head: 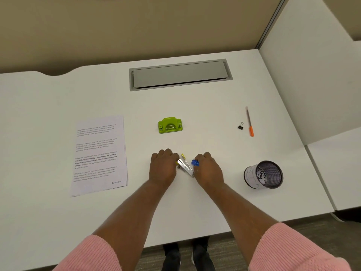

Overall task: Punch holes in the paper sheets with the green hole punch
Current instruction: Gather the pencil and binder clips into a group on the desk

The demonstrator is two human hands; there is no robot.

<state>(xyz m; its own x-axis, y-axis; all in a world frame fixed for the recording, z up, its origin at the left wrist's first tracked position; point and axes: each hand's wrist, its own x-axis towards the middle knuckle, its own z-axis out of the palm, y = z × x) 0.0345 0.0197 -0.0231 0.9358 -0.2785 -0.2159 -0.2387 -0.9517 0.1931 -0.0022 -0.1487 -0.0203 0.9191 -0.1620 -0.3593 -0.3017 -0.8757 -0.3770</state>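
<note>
**Green hole punch (170,125) untouched, tidying first**

Parked mid-surface, upright, well apart from both hands and from the paper sheets (99,155), stacked flat at far left. Left hand (163,167) and right hand (209,168) knuckles-up, fingers curled around small stationery pieces (186,166) between them: white, with yellow and blue ends, exact kind not readable. Judged a tidying step; punching not begun. Next move, probably: let go of the clutter, fetch the sheets, square their edge, feed it into the punch slot, press the lever. Calls for both hands free and a well-aligned stack.

White surface (58,106), grey cable hatch (180,75) at the back. Right side: black binder clip (240,126) just beside an orange-capped pen (249,122); nearer, mesh pen cup (263,174), mouth toward the camera. Beige partition panels (156,26) behind and at right; carpet (234,251) below.
</note>
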